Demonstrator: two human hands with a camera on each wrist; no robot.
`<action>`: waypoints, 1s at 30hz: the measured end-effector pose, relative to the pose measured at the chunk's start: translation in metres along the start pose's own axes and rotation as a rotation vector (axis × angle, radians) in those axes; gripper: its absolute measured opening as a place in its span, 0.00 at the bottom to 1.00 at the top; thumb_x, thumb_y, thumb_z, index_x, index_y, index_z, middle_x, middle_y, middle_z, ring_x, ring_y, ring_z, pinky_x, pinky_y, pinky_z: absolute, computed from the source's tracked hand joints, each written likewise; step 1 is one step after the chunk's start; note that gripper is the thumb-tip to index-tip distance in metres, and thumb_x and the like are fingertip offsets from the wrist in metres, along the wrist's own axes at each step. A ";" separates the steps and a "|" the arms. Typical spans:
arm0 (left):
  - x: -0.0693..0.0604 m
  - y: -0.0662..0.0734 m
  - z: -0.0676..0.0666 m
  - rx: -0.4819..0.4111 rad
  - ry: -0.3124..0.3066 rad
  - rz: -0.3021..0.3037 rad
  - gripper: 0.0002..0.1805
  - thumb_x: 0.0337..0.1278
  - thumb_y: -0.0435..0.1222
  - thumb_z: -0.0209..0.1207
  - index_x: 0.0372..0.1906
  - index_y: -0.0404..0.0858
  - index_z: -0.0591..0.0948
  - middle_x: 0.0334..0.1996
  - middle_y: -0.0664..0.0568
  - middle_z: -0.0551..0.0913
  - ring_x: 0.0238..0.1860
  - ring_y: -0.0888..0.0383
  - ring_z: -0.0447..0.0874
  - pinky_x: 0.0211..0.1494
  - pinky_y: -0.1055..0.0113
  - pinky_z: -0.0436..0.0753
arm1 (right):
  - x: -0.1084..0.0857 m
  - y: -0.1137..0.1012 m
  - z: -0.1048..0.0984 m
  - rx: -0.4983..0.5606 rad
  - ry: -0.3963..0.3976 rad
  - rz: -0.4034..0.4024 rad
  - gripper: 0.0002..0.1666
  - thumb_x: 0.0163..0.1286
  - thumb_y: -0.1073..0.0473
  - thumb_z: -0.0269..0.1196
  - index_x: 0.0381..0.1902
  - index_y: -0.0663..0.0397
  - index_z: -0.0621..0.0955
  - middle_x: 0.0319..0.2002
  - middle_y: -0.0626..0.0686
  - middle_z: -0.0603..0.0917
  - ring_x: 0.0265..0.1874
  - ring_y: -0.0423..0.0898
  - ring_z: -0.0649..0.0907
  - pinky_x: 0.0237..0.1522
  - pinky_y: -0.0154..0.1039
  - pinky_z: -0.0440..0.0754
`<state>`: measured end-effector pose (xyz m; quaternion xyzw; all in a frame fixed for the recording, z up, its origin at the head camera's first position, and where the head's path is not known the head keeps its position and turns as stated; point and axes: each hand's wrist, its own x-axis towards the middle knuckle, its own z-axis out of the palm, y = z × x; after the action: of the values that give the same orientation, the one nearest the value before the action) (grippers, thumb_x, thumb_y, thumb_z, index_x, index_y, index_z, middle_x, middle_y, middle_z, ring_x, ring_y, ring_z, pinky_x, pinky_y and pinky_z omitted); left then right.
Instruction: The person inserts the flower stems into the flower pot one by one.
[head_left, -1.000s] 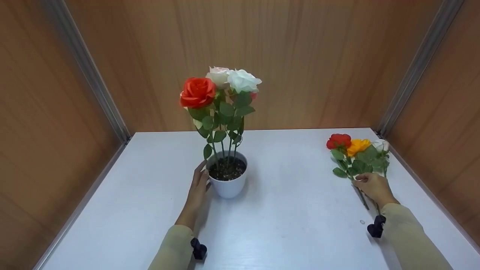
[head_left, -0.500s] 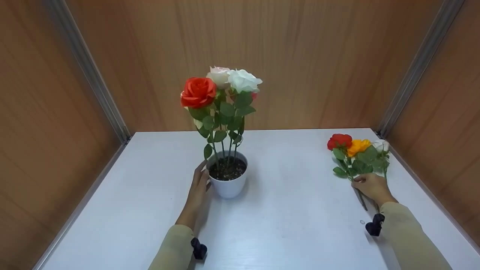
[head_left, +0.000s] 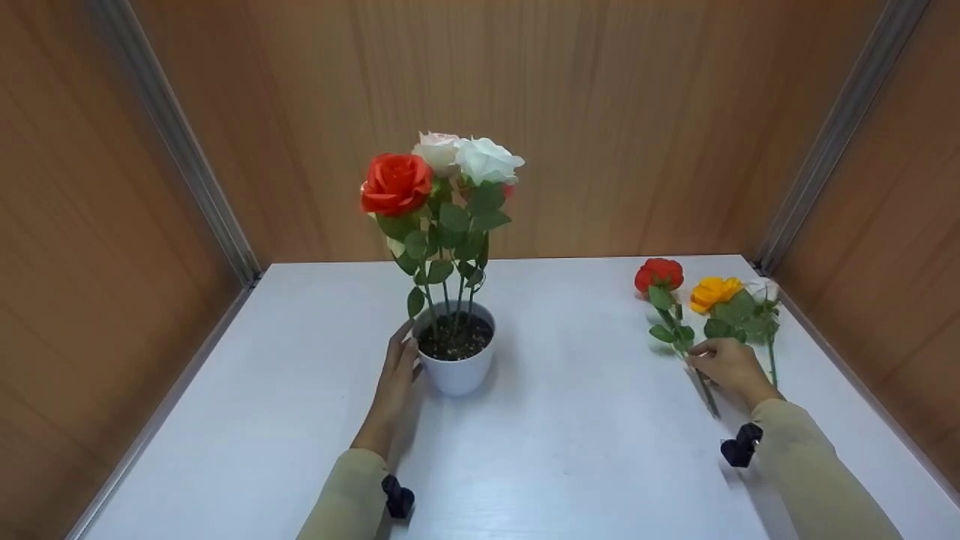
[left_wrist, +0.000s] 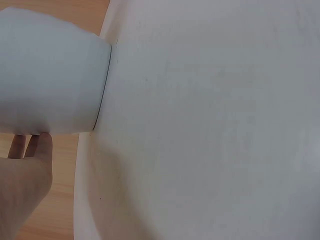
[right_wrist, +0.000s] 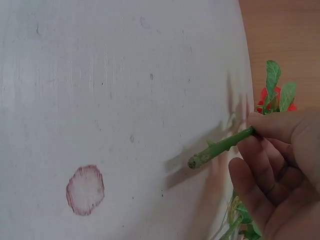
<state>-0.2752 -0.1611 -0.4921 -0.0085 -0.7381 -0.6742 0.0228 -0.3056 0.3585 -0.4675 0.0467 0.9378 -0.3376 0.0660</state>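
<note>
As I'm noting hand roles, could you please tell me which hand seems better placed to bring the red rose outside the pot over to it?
Probably the right hand: it pinches the stem of that red rose, while the left hand rests against the white pot.

Pale glare and soft shadows across white tabletop [head_left: 570, 450]
</note>
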 end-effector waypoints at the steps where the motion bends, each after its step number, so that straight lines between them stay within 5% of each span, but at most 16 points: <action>1: 0.000 0.000 0.000 0.002 0.001 -0.002 0.33 0.78 0.58 0.38 0.80 0.53 0.51 0.75 0.46 0.60 0.75 0.45 0.56 0.76 0.48 0.60 | 0.000 -0.002 0.001 0.005 -0.001 -0.006 0.23 0.74 0.55 0.62 0.58 0.67 0.80 0.41 0.58 0.83 0.34 0.49 0.80 0.34 0.37 0.82; 30: 0.003 -0.002 0.002 0.005 0.020 0.027 0.33 0.79 0.57 0.36 0.80 0.50 0.52 0.78 0.45 0.54 0.76 0.41 0.56 0.75 0.47 0.61 | 0.005 -0.077 0.042 0.281 -0.132 -0.100 0.21 0.71 0.57 0.65 0.55 0.65 0.76 0.39 0.58 0.84 0.35 0.49 0.88 0.40 0.41 0.88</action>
<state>-0.2782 -0.1596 -0.4936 -0.0120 -0.7394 -0.6720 0.0393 -0.3171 0.2728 -0.4524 -0.0136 0.8761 -0.4708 0.1033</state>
